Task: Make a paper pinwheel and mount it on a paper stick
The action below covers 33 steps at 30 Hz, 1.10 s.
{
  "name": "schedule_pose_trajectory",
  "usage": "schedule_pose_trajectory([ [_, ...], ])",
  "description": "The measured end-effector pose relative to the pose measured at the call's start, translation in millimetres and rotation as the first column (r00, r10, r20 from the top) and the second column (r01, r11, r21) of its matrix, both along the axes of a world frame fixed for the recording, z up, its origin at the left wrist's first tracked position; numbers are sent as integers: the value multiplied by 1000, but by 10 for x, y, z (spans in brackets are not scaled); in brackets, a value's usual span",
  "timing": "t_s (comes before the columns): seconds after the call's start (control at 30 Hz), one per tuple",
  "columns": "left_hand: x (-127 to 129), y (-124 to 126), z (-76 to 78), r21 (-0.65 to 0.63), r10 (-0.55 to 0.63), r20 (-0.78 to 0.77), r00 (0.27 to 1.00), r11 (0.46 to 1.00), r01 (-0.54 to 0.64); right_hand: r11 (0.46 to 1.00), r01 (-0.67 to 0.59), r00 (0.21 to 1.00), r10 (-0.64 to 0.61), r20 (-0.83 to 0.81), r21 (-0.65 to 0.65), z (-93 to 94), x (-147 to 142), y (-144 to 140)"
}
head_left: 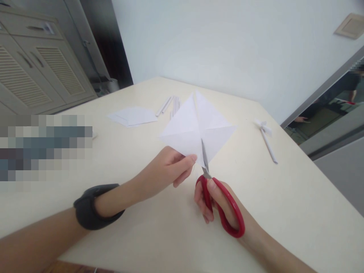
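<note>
My left hand [167, 170] pinches the near corner of a white square of paper [187, 125] with crossing fold creases, holding it up over the cream table [284, 197]. My right hand [216, 204] grips red-handled scissors [224, 208], fingers through the loops. The blades [204, 157] point away from me and sit in a cut running from the paper's near corner toward its centre. A dark band wraps my left wrist [93, 206].
Loose white sheets [133, 115] and several rolled paper sticks [170, 106] lie farther back on the table. A finished paper pinwheel on a stick [265, 136] lies at right. A louvred cabinet [36, 72] stands at left. The table edge falls off at right.
</note>
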<state>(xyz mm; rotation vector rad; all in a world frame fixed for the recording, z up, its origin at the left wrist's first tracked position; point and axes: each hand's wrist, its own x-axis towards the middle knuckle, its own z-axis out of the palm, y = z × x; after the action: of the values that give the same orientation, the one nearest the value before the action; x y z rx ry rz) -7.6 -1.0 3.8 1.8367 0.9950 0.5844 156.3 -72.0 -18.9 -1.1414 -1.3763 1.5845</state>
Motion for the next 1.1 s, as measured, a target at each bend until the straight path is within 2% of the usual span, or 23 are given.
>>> schedule_pose_trajectory([
  [0.27,-17,-9,42,-74,-98,-11,995,993,97,999,-3,998,5,-55,32,-14,1,-5],
  [0.4,-7,-8,27,-74,-62,10,998,995,63,1000,-1,999,2,-44,32,-19,-8,-5],
  [0.6,-26,-14,28,-92,-102,28,994,990,104,1000,0,1000,0,0,21,-21,-11,0],
  [0.9,13,-12,9,-89,-70,-7,998,994,69,1000,17,1000,-17,-16,17,32,-30,2],
  [1.1,22,-27,12,-100,-50,11,999,994,51,1000,21,998,-21,67,5,37,-30,7],
])
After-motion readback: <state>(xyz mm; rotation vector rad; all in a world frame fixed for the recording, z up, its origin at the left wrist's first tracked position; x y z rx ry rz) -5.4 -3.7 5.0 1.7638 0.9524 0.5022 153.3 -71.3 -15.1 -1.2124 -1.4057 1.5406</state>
